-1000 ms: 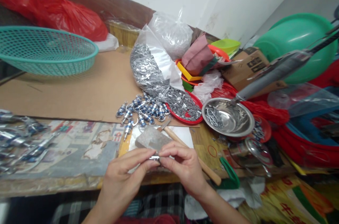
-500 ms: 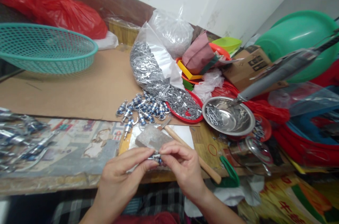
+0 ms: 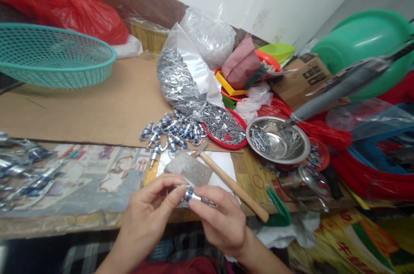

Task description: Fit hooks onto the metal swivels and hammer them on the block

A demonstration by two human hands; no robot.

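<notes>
Between my two hands is a small silver metal fitting with a blue band (image 3: 190,193), held just over the table's front edge. The fingers and thumb of my left hand (image 3: 147,209) pinch its left end. My right hand (image 3: 223,215) grips the other end, where a thin silver part sticks out to the right. Fingertips hide much of the piece. Behind the hands lies a grey stone block (image 3: 189,167), beside a wooden-handled hammer (image 3: 236,187). Similar blue-banded fittings (image 3: 176,130), some with curved hooks, form a pile beyond the block.
More fittings (image 3: 29,170) lie at the left. A red tray of small metal clips (image 3: 223,127) and a steel bowl with pins (image 3: 278,140) stand to the right. A bag of metal clips (image 3: 177,80), a teal basket (image 3: 58,56) and a grey tool arm (image 3: 339,88) surround the workspace.
The fitting has been turned, so its blue band and a silver end on the right now show. My right fingers have shifted along it. The view has moved slightly.
</notes>
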